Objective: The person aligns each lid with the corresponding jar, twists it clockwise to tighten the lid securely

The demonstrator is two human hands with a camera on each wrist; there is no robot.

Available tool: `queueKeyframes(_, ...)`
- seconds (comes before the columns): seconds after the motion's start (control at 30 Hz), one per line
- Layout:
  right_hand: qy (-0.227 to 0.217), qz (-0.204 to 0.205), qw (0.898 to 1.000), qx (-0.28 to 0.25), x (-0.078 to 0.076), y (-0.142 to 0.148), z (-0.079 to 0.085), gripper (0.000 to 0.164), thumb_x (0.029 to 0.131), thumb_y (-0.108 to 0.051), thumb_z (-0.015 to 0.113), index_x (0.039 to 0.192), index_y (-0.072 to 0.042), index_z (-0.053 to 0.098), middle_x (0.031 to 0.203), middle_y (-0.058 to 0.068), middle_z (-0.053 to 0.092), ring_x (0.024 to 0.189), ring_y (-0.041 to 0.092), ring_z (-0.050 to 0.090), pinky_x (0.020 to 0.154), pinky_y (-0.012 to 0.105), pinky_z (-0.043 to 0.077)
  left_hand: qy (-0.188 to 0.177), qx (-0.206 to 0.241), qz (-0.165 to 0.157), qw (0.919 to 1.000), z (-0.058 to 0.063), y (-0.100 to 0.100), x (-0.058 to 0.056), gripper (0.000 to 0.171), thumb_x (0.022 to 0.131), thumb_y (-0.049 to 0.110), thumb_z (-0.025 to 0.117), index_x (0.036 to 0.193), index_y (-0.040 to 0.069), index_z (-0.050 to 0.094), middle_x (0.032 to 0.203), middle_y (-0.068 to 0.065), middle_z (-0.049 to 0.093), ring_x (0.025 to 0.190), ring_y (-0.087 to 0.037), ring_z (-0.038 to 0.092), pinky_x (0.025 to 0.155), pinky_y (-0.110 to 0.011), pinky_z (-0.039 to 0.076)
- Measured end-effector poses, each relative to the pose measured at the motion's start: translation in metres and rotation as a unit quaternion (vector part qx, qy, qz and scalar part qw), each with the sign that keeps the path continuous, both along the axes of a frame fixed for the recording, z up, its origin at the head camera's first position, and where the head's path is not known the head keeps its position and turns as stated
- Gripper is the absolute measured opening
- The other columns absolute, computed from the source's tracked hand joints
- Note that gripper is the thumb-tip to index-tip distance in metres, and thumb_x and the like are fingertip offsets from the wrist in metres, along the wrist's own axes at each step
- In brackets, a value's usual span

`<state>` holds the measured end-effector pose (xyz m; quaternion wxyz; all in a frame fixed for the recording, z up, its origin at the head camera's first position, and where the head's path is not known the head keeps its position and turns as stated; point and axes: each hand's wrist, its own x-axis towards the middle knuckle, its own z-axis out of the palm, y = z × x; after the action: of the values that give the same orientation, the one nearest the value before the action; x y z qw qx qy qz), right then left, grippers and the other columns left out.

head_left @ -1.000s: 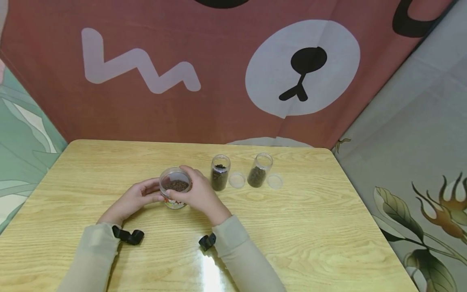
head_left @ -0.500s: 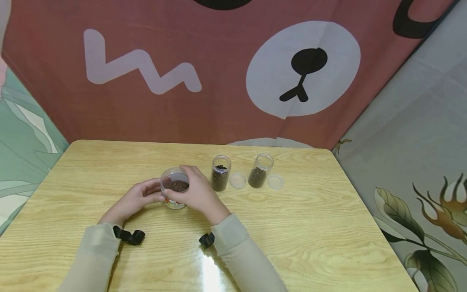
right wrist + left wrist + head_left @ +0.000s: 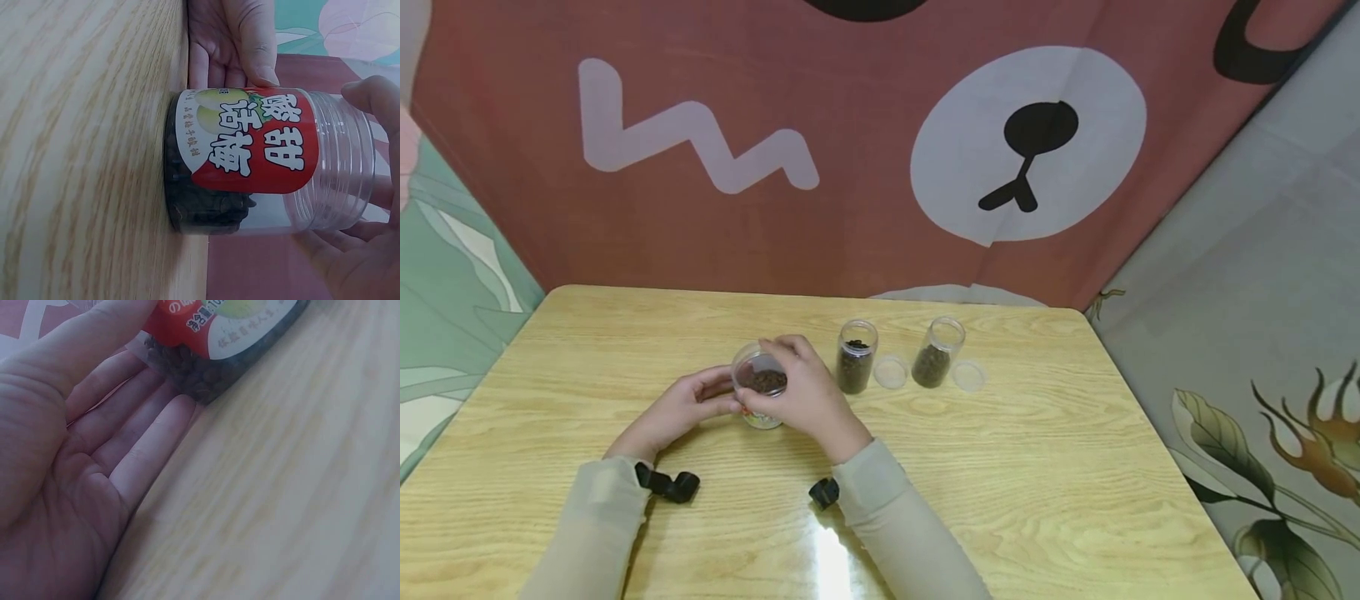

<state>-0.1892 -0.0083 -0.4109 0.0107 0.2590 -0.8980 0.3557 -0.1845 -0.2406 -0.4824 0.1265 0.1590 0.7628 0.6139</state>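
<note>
A clear plastic jar (image 3: 763, 417) with dark brown pieces inside and an open mouth stands upright on the table. Its red label (image 3: 256, 147) carries white characters in the right wrist view. My left hand (image 3: 688, 406) holds the jar's left side between thumb and fingers; its palm (image 3: 69, 506) shows in the left wrist view. From the right, my right hand (image 3: 805, 396) grips the jar near its rim, thumb in front and fingers at the far side. Part of the rim is hidden behind that hand.
Two clear jars without lids, one with dark pieces (image 3: 854, 367) and one with greyish-brown pieces (image 3: 932, 365), stand right of my hands. Beside them lie two clear round lids, a nearer one (image 3: 891, 372) and a farther one (image 3: 969, 376). A printed cloth (image 3: 700, 242) hangs behind the table.
My right hand's fingers have shifted slightly leftward along the jar's far rim. The left hand keeps its hold, and the jar stays in place; the head view has drifted a little.
</note>
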Motion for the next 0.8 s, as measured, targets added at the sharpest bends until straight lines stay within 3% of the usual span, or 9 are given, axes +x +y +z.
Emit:
queueKeyframes(0.2, -0.012, -0.008, 1.0, -0.002, 0.0014, 0.0001, -0.0015, 0.073, 0.087, -0.05, 0.076, 0.149, -0.018, 0.054, 0.144, 0.005, 0.051, 0.123, 0.022, 0.058, 0.099, 0.035, 0.053, 0.003, 0.006, -0.002, 1.0, -0.0003, 0.0004, -0.0002, 0.059, 0.099, 0.016, 0.069, 0.149, -0.004, 0.045, 0.149, -0.026, 0.048, 0.121, 0.003, 0.055, 0.097, -0.018, 0.048)
queueKeyframes(0.53, -0.051, -0.009, 0.999, -0.001, 0.0017, -0.003, 0.0019, 0.072, 0.085, -0.047, 0.08, 0.147, -0.02, 0.055, 0.144, 0.003, 0.05, 0.123, 0.021, 0.057, 0.098, 0.035, 0.052, -0.004, -0.001, -0.002, 1.0, -0.0018, -0.0029, 0.0012, 0.058, 0.099, 0.019, 0.069, 0.15, 0.003, 0.046, 0.148, -0.021, 0.05, 0.122, 0.0, 0.057, 0.096, -0.019, 0.05)
queueKeyframes(0.8, -0.072, -0.007, 0.996, -0.046, 0.0002, 0.0006, -0.0062, 0.076, 0.084, -0.047, 0.082, 0.15, -0.022, 0.053, 0.148, -0.001, 0.048, 0.128, 0.02, 0.054, 0.101, 0.037, 0.05, -0.004, -0.006, -0.004, 1.0, -0.0014, -0.0028, 0.0008, 0.059, 0.099, 0.022, 0.069, 0.15, 0.005, 0.047, 0.149, -0.019, 0.051, 0.125, -0.003, 0.056, 0.097, -0.019, 0.049)
